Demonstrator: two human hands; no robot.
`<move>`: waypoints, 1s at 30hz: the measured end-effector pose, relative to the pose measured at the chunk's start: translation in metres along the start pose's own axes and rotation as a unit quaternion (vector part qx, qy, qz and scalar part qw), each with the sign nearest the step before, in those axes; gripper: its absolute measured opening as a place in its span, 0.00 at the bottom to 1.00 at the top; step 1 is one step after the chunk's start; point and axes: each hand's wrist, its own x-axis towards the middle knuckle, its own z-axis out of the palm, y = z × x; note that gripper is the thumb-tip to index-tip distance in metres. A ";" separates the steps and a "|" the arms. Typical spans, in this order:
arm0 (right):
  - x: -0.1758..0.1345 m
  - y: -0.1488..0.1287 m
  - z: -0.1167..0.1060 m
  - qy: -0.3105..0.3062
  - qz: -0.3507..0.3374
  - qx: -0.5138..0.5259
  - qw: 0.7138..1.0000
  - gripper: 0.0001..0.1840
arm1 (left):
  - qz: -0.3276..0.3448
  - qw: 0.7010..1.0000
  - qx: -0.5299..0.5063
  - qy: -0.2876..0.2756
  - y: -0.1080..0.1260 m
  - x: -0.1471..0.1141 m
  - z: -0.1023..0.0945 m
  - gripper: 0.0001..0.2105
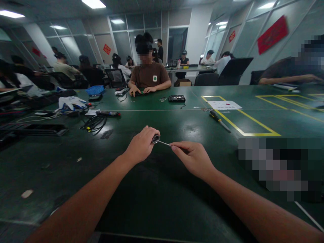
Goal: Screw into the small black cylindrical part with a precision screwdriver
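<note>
Head camera view shows two bare hands, which meet above the middle of a green table [141,206]. Left hand [142,145] is curled around a round metal piece [156,138], and its open end is turned to the right. Perhaps it is held so in order that the opening stays free for the other hand; the rest of the piece is hidden by the fingers. Right hand [192,156] pinches a thin metal rod [164,143] between thumb and forefinger. The rod points left to this opening, but whether its tip is inside or only at the rim, I cannot tell. Such a light pinch, I judge, is chosen for fine control and not for force.

Both pieces are lifted off the table, probably because this gives the wrists room to turn. Farther, on the right, a screwdriver [219,120] lies near a paper sheet [224,105], within reach but apart from the hands. On the far left, white gloves [71,103] and a black cable [96,125] lie aside, which seems to leave the near part for working.
</note>
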 end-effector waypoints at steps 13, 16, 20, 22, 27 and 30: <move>-0.001 -0.001 0.002 0.009 -0.016 -0.050 0.999 0.14 | 0.008 1.000 0.017 -0.005 0.003 0.000 0.001 0.11; -0.001 -0.001 0.003 0.012 -0.016 -0.052 0.998 0.14 | 0.013 1.000 0.016 -0.004 0.003 0.001 0.001 0.11; -0.001 -0.001 0.002 0.006 -0.014 -0.058 0.998 0.14 | 0.011 1.000 0.014 -0.005 0.005 0.001 0.001 0.11; -0.001 -0.002 0.002 0.004 -0.010 -0.061 0.998 0.14 | 0.008 1.000 0.016 -0.005 0.005 0.001 0.001 0.11; -0.001 -0.004 0.003 0.000 0.006 -0.068 0.998 0.14 | 0.011 1.000 0.016 -0.005 0.005 0.001 0.000 0.11; -0.002 -0.007 0.003 -0.007 0.014 -0.071 0.997 0.14 | 0.017 1.000 0.015 0.001 0.004 0.001 0.000 0.11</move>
